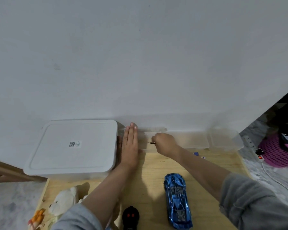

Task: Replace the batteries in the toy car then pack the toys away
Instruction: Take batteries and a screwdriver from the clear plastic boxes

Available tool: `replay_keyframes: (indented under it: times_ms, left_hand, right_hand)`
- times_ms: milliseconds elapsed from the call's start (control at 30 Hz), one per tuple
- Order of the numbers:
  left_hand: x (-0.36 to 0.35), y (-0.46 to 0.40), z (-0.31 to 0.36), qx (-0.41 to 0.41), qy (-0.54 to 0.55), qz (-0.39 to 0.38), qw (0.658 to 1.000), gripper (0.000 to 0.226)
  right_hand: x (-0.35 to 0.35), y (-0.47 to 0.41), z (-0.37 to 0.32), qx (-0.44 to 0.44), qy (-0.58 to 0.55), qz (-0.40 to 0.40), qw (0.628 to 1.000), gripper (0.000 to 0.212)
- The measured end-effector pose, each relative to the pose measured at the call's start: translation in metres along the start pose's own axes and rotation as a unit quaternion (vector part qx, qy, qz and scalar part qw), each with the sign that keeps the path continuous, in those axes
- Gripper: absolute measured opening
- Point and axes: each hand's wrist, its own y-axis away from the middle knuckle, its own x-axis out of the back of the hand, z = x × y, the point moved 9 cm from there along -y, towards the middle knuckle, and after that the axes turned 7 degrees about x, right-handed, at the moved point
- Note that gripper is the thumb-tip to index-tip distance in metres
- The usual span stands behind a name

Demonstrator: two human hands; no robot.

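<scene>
Left hand [130, 145] lies flat and empty beside the lidded white box [73, 146], right hand [165, 143] pinches a small screwdriver [152, 143], blue toy car [177, 200] sits untouched on the tabletop [155, 165]; risk: loose screws rolling off.

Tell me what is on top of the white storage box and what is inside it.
On the white storage box sits its closed lid, bearing a small QR-code label. Nothing else rests on it. The lid covers the inside, so its contents cannot be seen.
</scene>
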Motion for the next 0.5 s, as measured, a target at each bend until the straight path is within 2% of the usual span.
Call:
replay_keyframes:
  times_ms: [133,233,300,400,500]
  left_hand:
    - [-0.007,-0.003,-0.001,0.001,-0.060,-0.013,0.998,0.111]
    - [-0.013,-0.004,-0.002,0.000,-0.097,-0.039,0.995,0.108]
    - [-0.020,-0.003,-0.005,0.004,-0.106,-0.073,0.992,0.105]
    - [-0.021,0.000,-0.004,0.011,-0.111,-0.089,0.990,0.099]
    - [-0.008,0.007,0.005,0.022,-0.121,-0.082,0.989,0.090]
  right_hand:
    - [0.021,0.033,-0.008,0.012,-0.022,0.090,0.996,0.029]
    - [0.025,0.054,-0.003,-0.033,-0.122,0.118,0.985,0.026]
    - [0.026,0.070,0.002,-0.081,-0.206,0.151,0.964,0.023]
    - [0.020,0.099,0.009,-0.165,-0.361,0.211,0.893,0.020]
    - [0.002,0.128,0.013,-0.250,-0.519,0.228,0.785,0.026]
